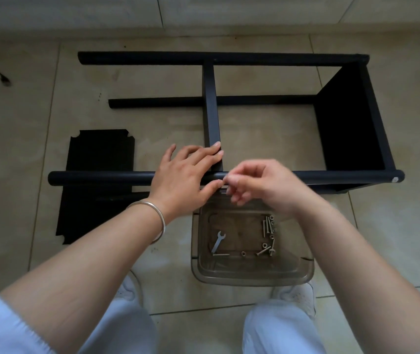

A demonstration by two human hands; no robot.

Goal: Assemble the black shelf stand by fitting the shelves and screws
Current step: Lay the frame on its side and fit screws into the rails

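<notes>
Black shelf stand (229, 103), laid on its side on the tiled floor (395, 226). Its near pole (101, 178) is touched by the straight, spread fingers of the left hand (183, 177); the middle shelf (211, 106) lies at their tips. Fingers of the right hand (257, 185) are curled together against the pole; whether anything is pinched cannot be told. A clear tray (252, 274) of screws (267, 226) lies just below them.
</notes>
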